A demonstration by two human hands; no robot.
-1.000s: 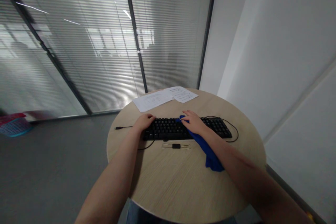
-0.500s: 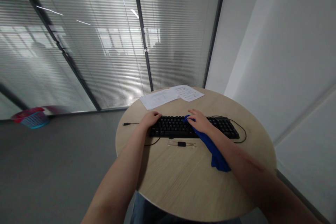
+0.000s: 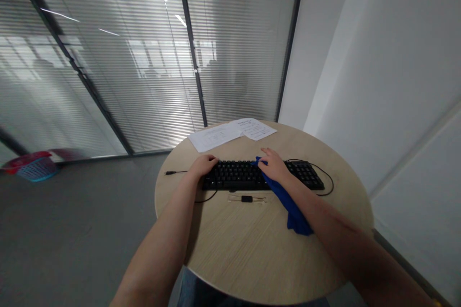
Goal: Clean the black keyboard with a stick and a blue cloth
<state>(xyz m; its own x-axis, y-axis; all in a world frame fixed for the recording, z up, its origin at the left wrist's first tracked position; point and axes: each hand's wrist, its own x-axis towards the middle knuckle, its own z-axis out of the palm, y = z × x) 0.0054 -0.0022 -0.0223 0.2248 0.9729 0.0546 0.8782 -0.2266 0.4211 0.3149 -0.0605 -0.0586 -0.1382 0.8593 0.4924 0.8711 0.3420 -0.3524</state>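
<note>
A black keyboard lies across the round wooden table. My left hand grips its left end, thumb over the top edge. A blue cloth is in my right hand, pressed on the keys right of the middle; some fingers stretch past the far edge. The cloth's loose end trails toward me under my right forearm onto the table. In front of the keyboard lies a small black piece with thin metal-looking arms, whose kind I cannot make out.
Printed paper sheets lie at the table's far side. The keyboard's cable loops out at the right; a black plug rests at the left. On the floor at far left stands a red and blue basket. A white wall rises at right.
The whole view has shifted slightly left. My right hand with the cloth has moved very little over the keys; my left hand stays on the keyboard's end.
</note>
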